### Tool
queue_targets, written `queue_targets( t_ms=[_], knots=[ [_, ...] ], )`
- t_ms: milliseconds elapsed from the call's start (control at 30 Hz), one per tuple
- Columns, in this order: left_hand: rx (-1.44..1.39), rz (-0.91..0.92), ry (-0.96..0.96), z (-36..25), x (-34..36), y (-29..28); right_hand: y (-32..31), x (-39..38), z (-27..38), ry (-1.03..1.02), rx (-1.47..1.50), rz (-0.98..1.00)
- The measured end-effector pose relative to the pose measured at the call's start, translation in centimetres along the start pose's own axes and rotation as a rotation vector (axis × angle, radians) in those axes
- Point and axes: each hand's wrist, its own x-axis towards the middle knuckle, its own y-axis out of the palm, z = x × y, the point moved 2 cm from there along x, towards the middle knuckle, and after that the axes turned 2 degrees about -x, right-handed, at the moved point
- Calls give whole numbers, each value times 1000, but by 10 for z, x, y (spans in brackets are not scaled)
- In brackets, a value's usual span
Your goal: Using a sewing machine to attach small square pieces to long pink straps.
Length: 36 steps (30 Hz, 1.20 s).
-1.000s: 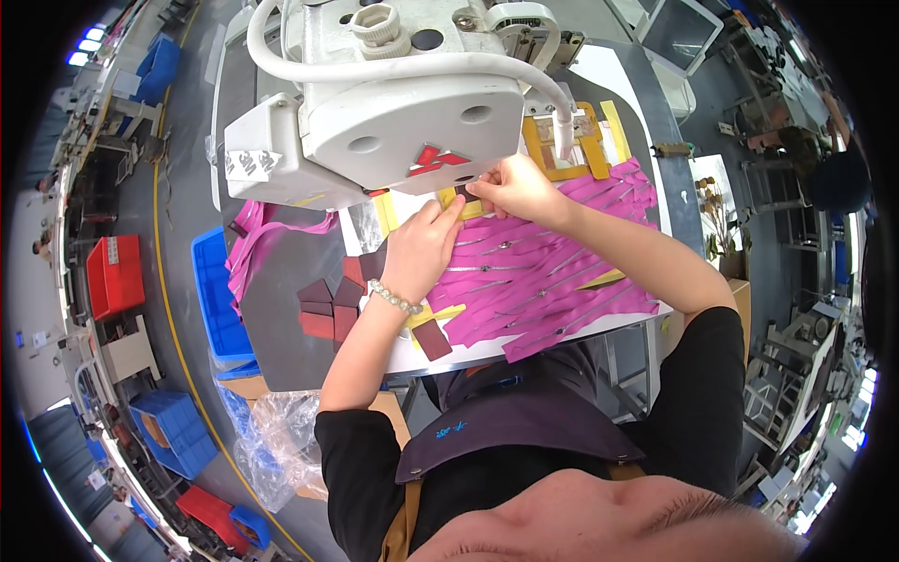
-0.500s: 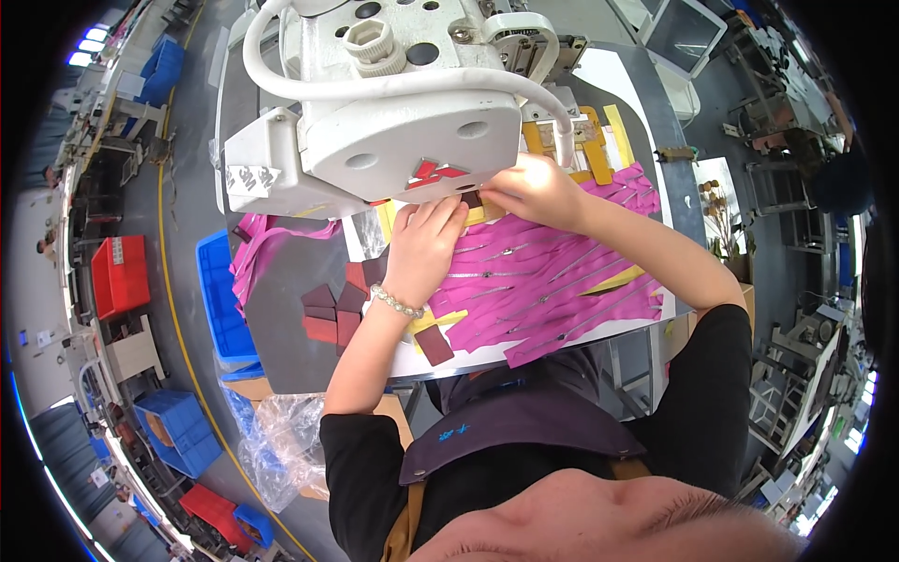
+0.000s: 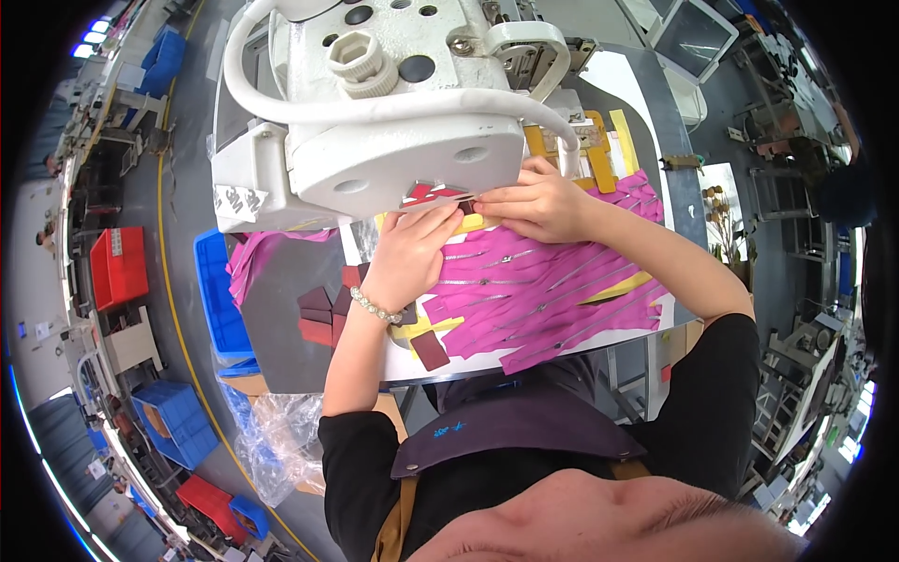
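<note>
A small dark maroon patch (image 3: 468,206) lies beneath the front edge of a white industrial sewing machine (image 3: 403,155). My left hand (image 3: 409,251) lies flat with fingers stretched forward, their tips at the left side of the patch. From the right, my right hand (image 3: 543,206) pinches the patch with thumb and fingers. The machine head partly hides both hands' fingertips. Magenta zippers (image 3: 534,290), with grey teeth and metal pulls, spread over the table just below my hands. More maroon and red patches (image 3: 318,317) lie left of my left wrist; one maroon patch (image 3: 430,351) lies near the front edge.
A yellow frame-like fixture (image 3: 599,155) stands right of the machine head. Magenta strips (image 3: 251,267) hang over the left table edge by a blue bin (image 3: 223,309). Clear plastic wrap (image 3: 281,450) lies below at left. A screen (image 3: 693,37) stands at far right.
My right hand has turned and its fingers have drawn closer together at the patch. My left hand has shifted slightly left and down in the picture. The machine also appears slightly shifted.
</note>
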Motion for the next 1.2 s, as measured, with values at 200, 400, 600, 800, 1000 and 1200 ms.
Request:
queue_targets(
  t_ms=[200, 400, 600, 800, 1000, 1200],
  knots=[
    [-9, 18, 8, 1, -2, 1, 4, 0, 0, 22, 58, 51],
    [-22, 21, 7, -1, -2, 0, 7, -4, 2, -62, -117, 24],
    [-22, 15, -20, -15, -7, -14, -3, -8, 8, -50, -258, 24],
    [-71, -62, 32, -68, -42, -10, -40, -56, 71, 121, -349, -45],
    [-230, -7, 228, -131, -72, 40, -24, -128, 123, 297, -184, -43],
    [-102, -40, 320, -129, -80, 48, -9, -150, 144, 364, -210, -73]
  ],
)
